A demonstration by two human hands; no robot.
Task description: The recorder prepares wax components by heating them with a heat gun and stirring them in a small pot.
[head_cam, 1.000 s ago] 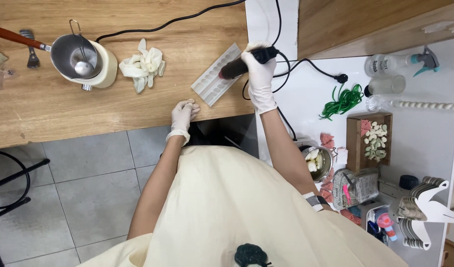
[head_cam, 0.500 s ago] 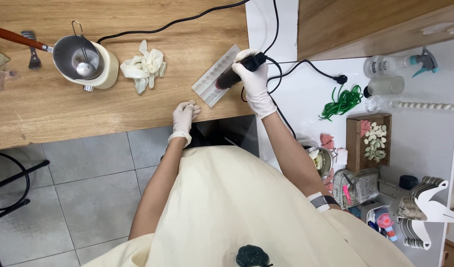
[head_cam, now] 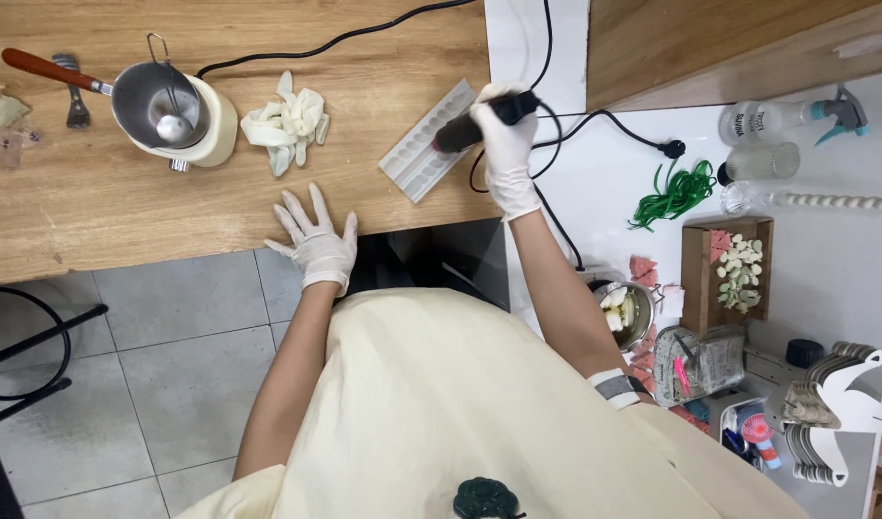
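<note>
My right hand (head_cam: 506, 144), in a white glove, grips a black corded tool (head_cam: 472, 125) and holds its tip over a white mould tray (head_cam: 417, 149) with rows of small cavities. The tray lies on the wooden table (head_cam: 124, 211). My left hand (head_cam: 314, 237), also gloved, rests flat with fingers spread at the table's near edge, holding nothing. A crumpled pair of white gloves (head_cam: 287, 120) lies just beyond my left hand.
A metal pot with a spoon on a cream base (head_cam: 172, 108) stands at the back left, its red handle pointing left. A white surface at right carries a green cord (head_cam: 673, 194), a wooden box of pieces (head_cam: 729, 264), spray bottle (head_cam: 787, 115) and a metal bowl (head_cam: 625, 312).
My left hand went from curled to flat with fingers spread. My right hand shifted the black tool slightly left over the mould tray.
</note>
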